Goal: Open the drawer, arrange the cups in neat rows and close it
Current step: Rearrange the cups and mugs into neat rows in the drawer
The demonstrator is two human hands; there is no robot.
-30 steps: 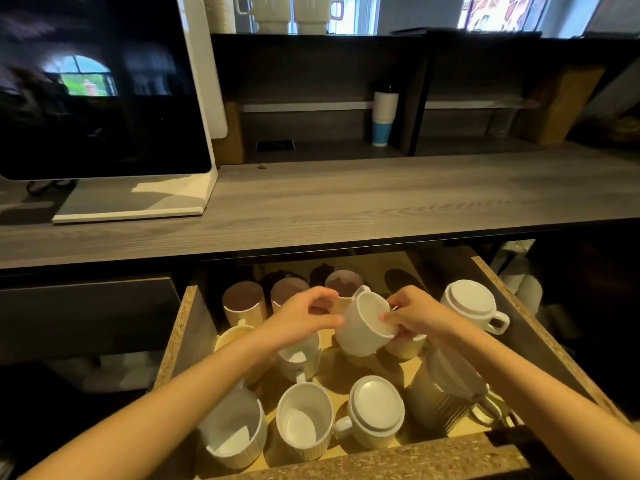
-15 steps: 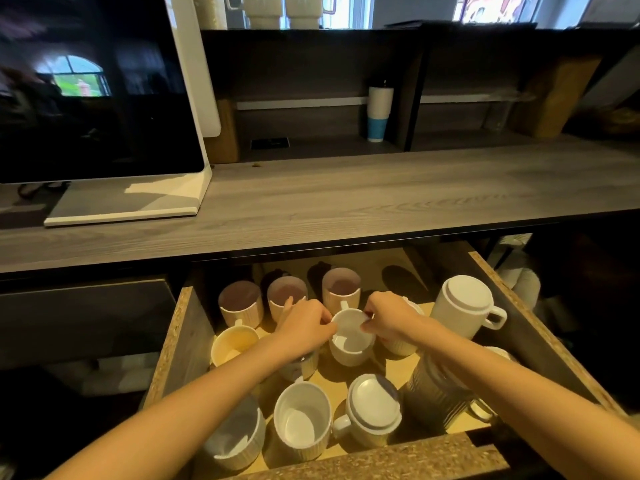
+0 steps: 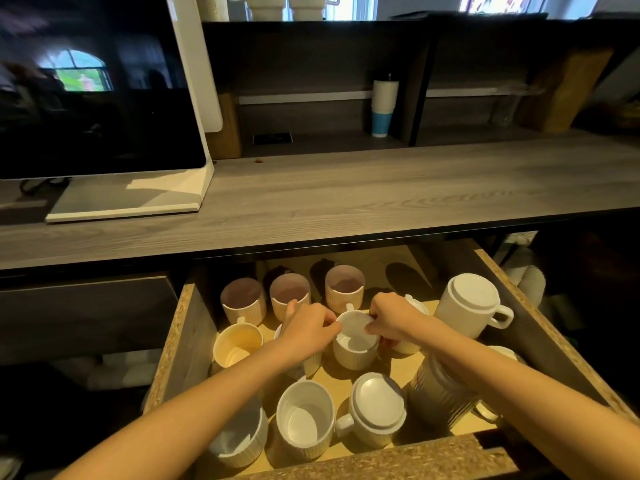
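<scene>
White ribbed cup [image 3: 355, 344] stands upright, mouth up, on the drawer floor in the middle row, just in front of the back row's rightmost cup. Left hand [image 3: 308, 332] pinches its rim on the left w/ curled fingers; right hand [image 3: 393, 320] pinches the rim on the right; neither holds anything else. A sec ago this cup was up in the air & tilted between both hands; half a sec ago it was lower and upright; now it looks seated, so this placement seems done bar letting go.

Drawer [image 3: 180, 344] is pulled well out; back row [image 3: 290, 294] of three cups is straight; yellowish cup [image 3: 237, 346] sits at the left of the middle row, w/ another cup partly hidden under each wrist. Front row has mouth-up cups [image 3: 304, 420] & one upside-down cup [image 3: 377, 407], fairly even.

Further right an upside-down mug [image 3: 467, 304] stands off the rows near the side wall; a ribbed jug [image 3: 440, 393] sits under the right forearm; prob. those still need sorting, and the drawer isn't closed yet. Above is a grey counter [image 3: 346, 195] w/ a monitor [image 3: 86, 81].
</scene>
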